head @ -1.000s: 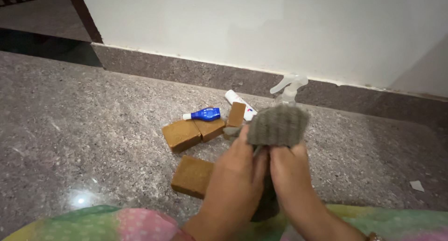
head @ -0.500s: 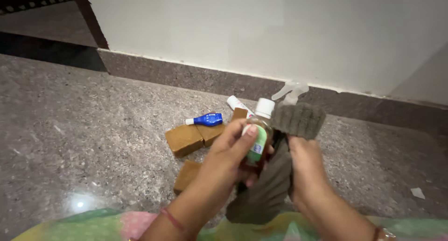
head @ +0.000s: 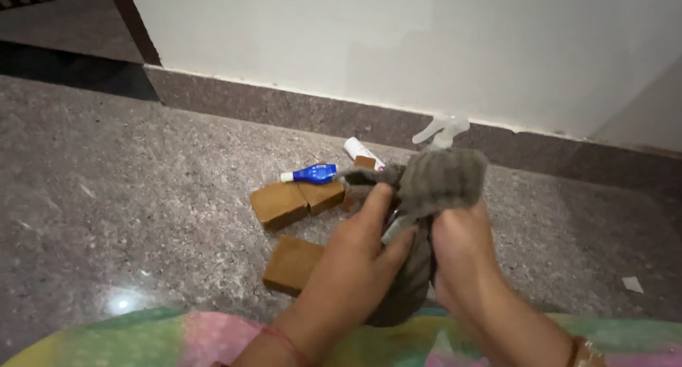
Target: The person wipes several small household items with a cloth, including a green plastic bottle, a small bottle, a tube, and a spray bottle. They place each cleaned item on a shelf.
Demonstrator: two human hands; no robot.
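Note:
My left hand [head: 359,257] and my right hand [head: 460,250] are both closed around a grey ribbed cloth [head: 437,182] held above the floor. The cloth wraps a small bottle, of which only a pale sliver shows between my fingers. Several brown rectangular blocks [head: 278,205] lie on the floor just left of my hands, one block [head: 293,265] nearest my left wrist. A small blue bottle [head: 312,174] lies on its side behind the blocks.
A clear spray bottle [head: 442,130] stands by the wall's dark skirting [head: 284,108]. A white tube [head: 359,152] lies behind the blocks. The floor is speckled grey stone [head: 106,182]. A small white scrap [head: 631,284] lies at the right. Colourful fabric covers my lap [head: 142,338].
Half a second ago my left hand held the small bottle with the white cap in the open beside the cloth. Now the cloth is wrapped over it and both hands grip it.

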